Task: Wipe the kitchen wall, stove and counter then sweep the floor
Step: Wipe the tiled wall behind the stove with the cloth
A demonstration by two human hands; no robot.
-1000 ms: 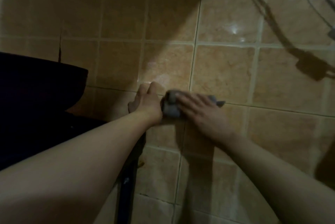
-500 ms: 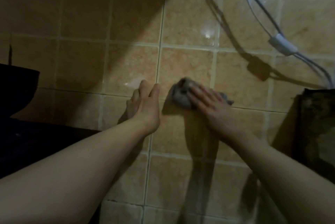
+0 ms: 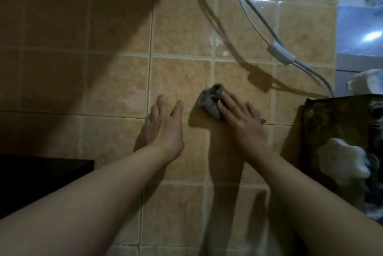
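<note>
The frame is filled by the tiled kitchen wall (image 3: 180,34), its beige squares lit in the middle and shadowed at the left. A gloss can be seen on the upper tiles, though whether this is wetness from wiping or only reflected light cannot be told. A dark surface (image 3: 41,175) is seen at the lower left edge and a grimy dark box (image 3: 335,131) at the right with something white (image 3: 344,162) in front of it; neither can be identified with certainty. Grey cables (image 3: 257,19), joined by a pale clip (image 3: 280,54), are draped down the wall toward the box.

The wall is judged to be the step in hand. The right hand (image 3: 240,119) is laid flat, fingers straight, and the bunched grey cloth (image 3: 211,102) is pressed by it against the wall — the cloth sits on the tile just right of centre. The left hand (image 3: 163,127) is held released with fingers extended beside it, apparently braced on the wall; contact cannot be confirmed.

The job is judged to be early — stove, counter and floor are not shown as attended to, and no broom is in view.
</note>
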